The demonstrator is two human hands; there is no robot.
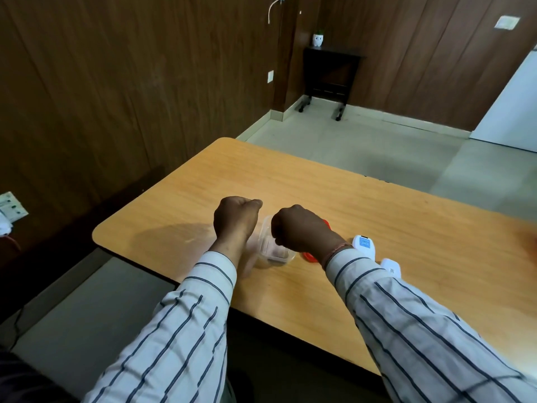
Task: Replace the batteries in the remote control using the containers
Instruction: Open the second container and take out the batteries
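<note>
A clear plastic container stands open on the wooden table, between my two hands. My left hand is closed beside its left wall; what the fingers touch is hidden. Directly over the container's mouth hovers my right hand, fingers curled downward, their tips out of sight. A red lid lies partly under my right wrist. To its right lies the white remote control, and a white back cover piece rests beside my right sleeve.
The table's left end is rounded and its near edge runs under my forearms. A dark side table with a small white pot stands against the wood-panelled wall far behind. A wall socket sits low at left.
</note>
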